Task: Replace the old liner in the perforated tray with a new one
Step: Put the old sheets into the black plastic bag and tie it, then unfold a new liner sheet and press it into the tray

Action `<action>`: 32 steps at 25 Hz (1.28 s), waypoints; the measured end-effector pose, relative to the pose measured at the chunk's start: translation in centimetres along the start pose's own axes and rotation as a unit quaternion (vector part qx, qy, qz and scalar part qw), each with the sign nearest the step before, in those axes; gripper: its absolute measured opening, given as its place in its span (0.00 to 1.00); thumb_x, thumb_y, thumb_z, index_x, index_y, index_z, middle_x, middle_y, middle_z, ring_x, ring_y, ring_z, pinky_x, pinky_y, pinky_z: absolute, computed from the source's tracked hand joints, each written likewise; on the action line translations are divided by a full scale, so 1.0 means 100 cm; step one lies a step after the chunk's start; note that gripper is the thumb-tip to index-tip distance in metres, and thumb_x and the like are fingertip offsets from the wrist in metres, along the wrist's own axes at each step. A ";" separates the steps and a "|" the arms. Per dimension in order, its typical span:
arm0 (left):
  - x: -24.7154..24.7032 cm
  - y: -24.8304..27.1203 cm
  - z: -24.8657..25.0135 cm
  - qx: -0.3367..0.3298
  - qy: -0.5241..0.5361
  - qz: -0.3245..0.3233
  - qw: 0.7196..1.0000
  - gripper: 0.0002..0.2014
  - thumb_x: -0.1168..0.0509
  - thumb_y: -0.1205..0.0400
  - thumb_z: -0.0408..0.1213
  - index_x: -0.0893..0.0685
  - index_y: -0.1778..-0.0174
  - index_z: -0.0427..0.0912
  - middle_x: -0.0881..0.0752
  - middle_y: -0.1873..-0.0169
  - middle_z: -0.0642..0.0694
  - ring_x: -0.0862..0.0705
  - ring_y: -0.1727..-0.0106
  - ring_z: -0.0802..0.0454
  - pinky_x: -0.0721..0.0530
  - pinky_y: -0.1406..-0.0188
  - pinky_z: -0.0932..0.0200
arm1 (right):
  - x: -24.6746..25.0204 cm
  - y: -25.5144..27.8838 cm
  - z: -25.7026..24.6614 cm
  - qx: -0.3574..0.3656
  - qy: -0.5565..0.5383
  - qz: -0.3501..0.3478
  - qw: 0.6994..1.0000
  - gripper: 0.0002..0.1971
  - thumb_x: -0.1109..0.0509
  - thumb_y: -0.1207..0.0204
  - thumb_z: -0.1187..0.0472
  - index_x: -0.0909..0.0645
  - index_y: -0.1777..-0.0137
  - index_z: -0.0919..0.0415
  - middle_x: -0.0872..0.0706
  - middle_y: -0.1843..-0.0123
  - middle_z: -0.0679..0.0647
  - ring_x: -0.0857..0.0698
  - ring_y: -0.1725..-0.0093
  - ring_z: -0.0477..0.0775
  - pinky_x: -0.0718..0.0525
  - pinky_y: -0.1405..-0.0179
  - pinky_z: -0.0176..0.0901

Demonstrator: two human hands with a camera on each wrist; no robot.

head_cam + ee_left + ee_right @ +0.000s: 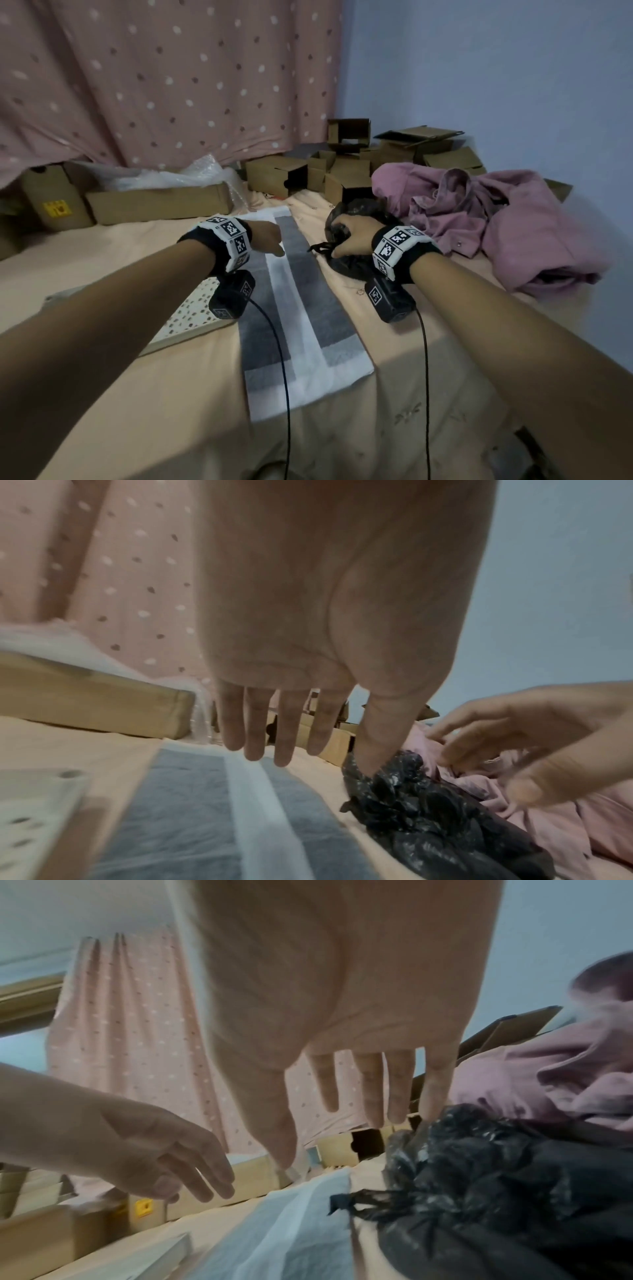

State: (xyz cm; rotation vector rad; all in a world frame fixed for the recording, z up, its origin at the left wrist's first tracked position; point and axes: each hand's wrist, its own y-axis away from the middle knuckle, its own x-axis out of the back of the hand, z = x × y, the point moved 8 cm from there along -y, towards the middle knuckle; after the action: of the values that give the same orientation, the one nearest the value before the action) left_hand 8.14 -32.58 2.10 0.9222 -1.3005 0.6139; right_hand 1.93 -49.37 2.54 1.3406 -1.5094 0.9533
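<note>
A white liner with grey padded panels [301, 308] lies flat on the peach bedsheet. It also shows in the left wrist view [178, 818] and in the right wrist view [284, 1231]. The perforated tray [190, 310] lies to its left, partly under my left wrist. My left hand [274, 245] hovers over the liner's far end, fingers [274, 723] straight and holding nothing. My right hand [342, 240] is over a knotted black plastic bag [352, 209], fingers [373, 1091] extended, gripping nothing that I can see. The bag [496, 1191] sits just right of the liner.
A crumpled pink garment [479, 219] lies right of the bag. Several open cardboard boxes [342, 164] and a long box with bubble wrap [157, 202] line the back under a dotted pink curtain [164, 75]. Wrist-camera cables [284, 359] trail across the liner.
</note>
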 end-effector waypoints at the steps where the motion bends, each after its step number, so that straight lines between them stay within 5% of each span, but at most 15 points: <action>1: -0.005 0.013 -0.012 0.006 0.000 -0.005 1.000 0.26 0.39 0.16 0.44 0.29 0.24 0.37 0.28 0.23 0.41 0.29 0.23 0.43 0.31 0.22 0.51 | -0.013 0.005 -0.012 0.002 0.015 -0.029 0.999 0.36 0.21 0.34 0.50 0.28 0.26 0.57 0.20 0.30 0.58 0.20 0.33 0.60 0.21 0.35 0.45; 6: -0.054 0.073 -0.057 0.004 0.004 -0.069 0.998 0.23 0.38 0.16 0.40 0.28 0.24 0.41 0.28 0.23 0.44 0.28 0.23 0.46 0.31 0.25 0.55 | -0.074 0.026 -0.041 -0.009 0.108 -0.167 0.980 0.36 0.26 0.28 0.45 0.30 0.22 0.57 0.32 0.18 0.56 0.31 0.22 0.58 0.31 0.23 0.47; 12: -0.093 0.090 -0.073 -0.012 0.025 0.007 1.000 0.19 0.42 0.20 0.45 0.18 0.37 0.42 0.18 0.34 0.43 0.19 0.34 0.41 0.22 0.31 0.45 | -0.092 0.042 -0.058 -0.014 0.068 -0.181 0.981 0.28 0.28 0.24 0.53 0.26 0.24 0.59 0.28 0.21 0.56 0.28 0.23 0.58 0.29 0.26 0.42; 15: -0.092 0.090 -0.087 0.000 0.032 0.023 0.999 0.18 0.37 0.23 0.48 0.19 0.36 0.53 0.21 0.31 0.48 0.21 0.31 0.43 0.22 0.30 0.45 | -0.095 0.045 -0.061 -0.011 0.039 -0.143 0.989 0.22 0.28 0.28 0.58 0.18 0.32 0.56 0.20 0.27 0.53 0.20 0.30 0.56 0.22 0.31 0.40; 23: -0.090 0.100 -0.144 0.077 0.027 0.024 0.996 0.19 0.37 0.23 0.44 0.21 0.34 0.51 0.20 0.32 0.46 0.20 0.34 0.41 0.21 0.33 0.47 | -0.112 0.026 -0.082 -0.006 0.037 -0.168 0.985 0.26 0.29 0.29 0.59 0.21 0.29 0.52 0.21 0.26 0.52 0.21 0.28 0.55 0.22 0.27 0.47; 28: -0.082 0.104 -0.092 -0.017 0.054 0.057 0.997 0.27 0.32 0.25 0.35 0.26 0.28 0.45 0.24 0.29 0.45 0.23 0.32 0.44 0.21 0.34 0.50 | -0.108 0.022 -0.075 -0.008 0.049 -0.157 0.986 0.25 0.29 0.28 0.58 0.21 0.29 0.53 0.21 0.26 0.51 0.21 0.29 0.56 0.23 0.28 0.44; 32: -0.102 0.103 -0.048 -0.084 0.028 -0.006 0.996 0.33 0.32 0.25 0.29 0.30 0.22 0.44 0.27 0.25 0.45 0.26 0.25 0.45 0.25 0.26 0.51 | -0.098 0.023 -0.044 -0.043 0.068 -0.141 0.987 0.25 0.30 0.24 0.61 0.25 0.26 0.61 0.26 0.23 0.61 0.24 0.26 0.62 0.24 0.39 0.29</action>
State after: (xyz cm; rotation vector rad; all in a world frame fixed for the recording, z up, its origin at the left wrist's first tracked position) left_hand 0.23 -22.02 -5.60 0.7694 -1.2751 0.5097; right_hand 0.44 -41.85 -5.36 1.3567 -1.2054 0.7739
